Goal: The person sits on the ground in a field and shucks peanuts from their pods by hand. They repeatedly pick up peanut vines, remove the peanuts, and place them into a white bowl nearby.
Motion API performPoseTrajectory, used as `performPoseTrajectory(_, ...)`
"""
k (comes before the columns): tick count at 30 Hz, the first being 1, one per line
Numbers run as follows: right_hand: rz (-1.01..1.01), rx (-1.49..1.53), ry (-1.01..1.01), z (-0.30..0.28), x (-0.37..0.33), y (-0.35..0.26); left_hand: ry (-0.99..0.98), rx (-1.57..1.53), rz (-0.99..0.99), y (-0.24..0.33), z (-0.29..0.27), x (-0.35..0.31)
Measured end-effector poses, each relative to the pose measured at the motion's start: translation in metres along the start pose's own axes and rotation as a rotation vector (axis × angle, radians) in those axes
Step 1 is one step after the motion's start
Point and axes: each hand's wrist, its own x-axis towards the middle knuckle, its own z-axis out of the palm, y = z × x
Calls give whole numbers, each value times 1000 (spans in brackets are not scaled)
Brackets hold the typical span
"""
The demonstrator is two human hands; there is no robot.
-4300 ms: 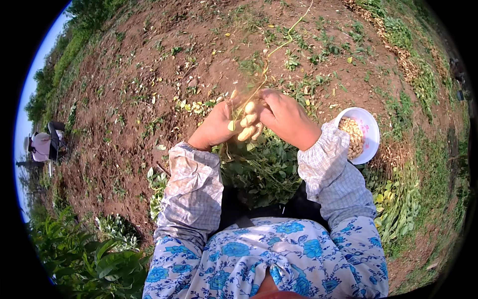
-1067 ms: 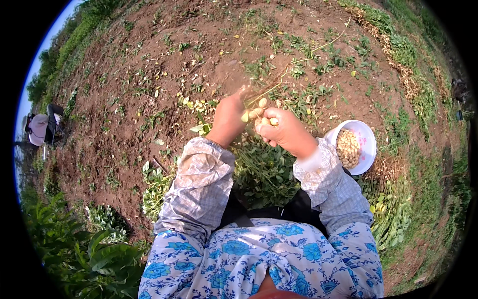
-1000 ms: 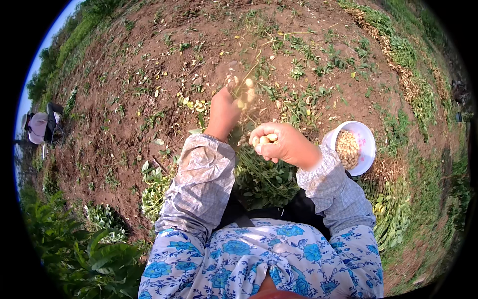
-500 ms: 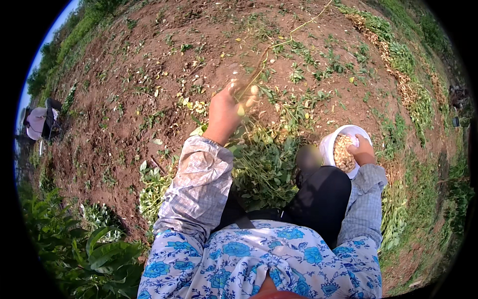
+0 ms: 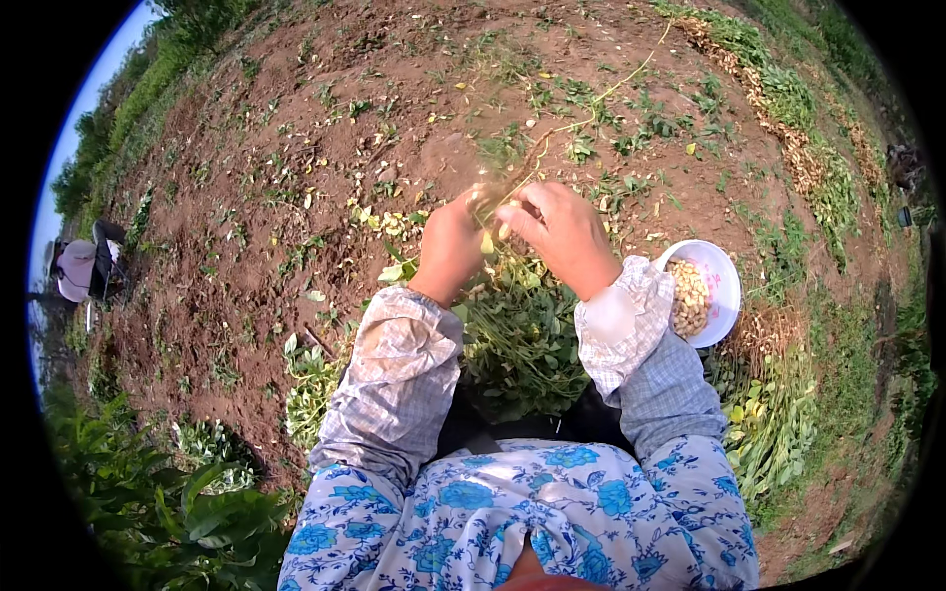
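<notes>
My left hand (image 5: pixel 448 246) is closed around the root end of a pulled peanut plant (image 5: pixel 598 101), whose long thin yellowish stem stretches away up and to the right. Pale peanut pods (image 5: pixel 487 242) hang by the fingers. Right beside it, my right hand (image 5: pixel 567 236) has thumb and fingers pinched on a peanut among the roots; the fingertips partly hide it. A white bucket (image 5: pixel 727 295) stands tilted by my right forearm, with many loose peanuts (image 5: pixel 690 294) inside. Between my forearms lies a heap of green peanut plants (image 5: pixel 522 340).
More uprooted plants (image 5: pixel 774 424) lie beyond my right arm. A long row of plants with pods (image 5: pixel 788 138) runs along the right. Leafy bushes (image 5: pixel 187 502) fill the lower left. Another person (image 5: pixel 79 268) is low at the far left on brown soil (image 5: pixel 276 197).
My right hand has left the bucket and moved left and up to the plant's roots, beside my left hand. My left hand has stayed nearly in place, still gripping the plant.
</notes>
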Motion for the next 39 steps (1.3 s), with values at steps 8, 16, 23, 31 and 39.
performPoseTrajectory(8,17,316,-156,-27,-18,-15,75,-127,-50,-19,-12,2)
performPoseTrajectory(16,525,1215,-55,-12,-17,34,68,-302,-159,12,-13,5)
performPoseTrajectory(23,104,525,60,41,-10,13,-3,-179,19,6,1,-2)
performPoseTrajectory(31,-48,28,97,23,-11,-9,68,17,33,-21,-5,1)
performPoseTrajectory(39,-13,356,-262,-12,-33,-7,242,-24,-124,-8,-22,10)
